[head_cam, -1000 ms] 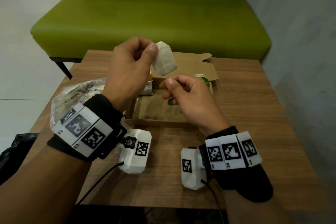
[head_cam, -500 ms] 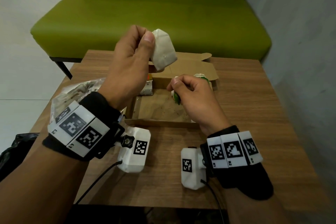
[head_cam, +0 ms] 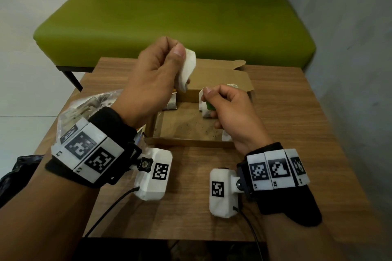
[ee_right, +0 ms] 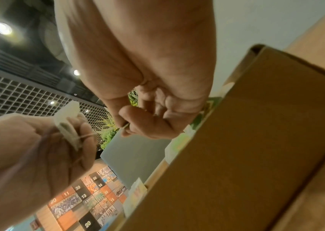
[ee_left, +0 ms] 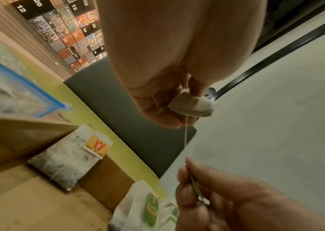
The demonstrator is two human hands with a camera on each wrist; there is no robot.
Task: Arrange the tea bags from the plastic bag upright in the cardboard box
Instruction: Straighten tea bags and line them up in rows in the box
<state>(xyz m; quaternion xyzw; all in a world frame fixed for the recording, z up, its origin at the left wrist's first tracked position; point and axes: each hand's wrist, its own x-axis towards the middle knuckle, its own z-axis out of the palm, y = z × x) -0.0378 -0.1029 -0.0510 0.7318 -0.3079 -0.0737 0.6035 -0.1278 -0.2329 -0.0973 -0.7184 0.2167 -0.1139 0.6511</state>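
My left hand (head_cam: 180, 59) pinches a white tea bag (head_cam: 187, 70) above the back of the open cardboard box (head_cam: 186, 141). In the left wrist view its string (ee_left: 185, 137) runs down from the tea bag (ee_left: 192, 106) to my right hand (ee_left: 189, 184). My right hand (head_cam: 206, 96) pinches the string's green tag (head_cam: 209, 105) over the box's right side. An orange-tagged tea bag (ee_left: 68, 159) leans upright on the box's back left wall. Green-tagged tea bags (ee_left: 143, 207) stand at the back right. The plastic bag (head_cam: 89, 106) lies left of the box.
The box sits on a small wooden table (head_cam: 297, 133), its lid flap (head_cam: 229, 76) folded out behind. A green bench (head_cam: 169, 17) stands past the table and a grey wall (head_cam: 350, 70) runs along the right. Dark plastic (head_cam: 12, 174) lies at the left edge.
My left hand has lifted a little and turned the tea bag more edge-on. My right hand has drifted slightly right with the tag, drawing the string out.
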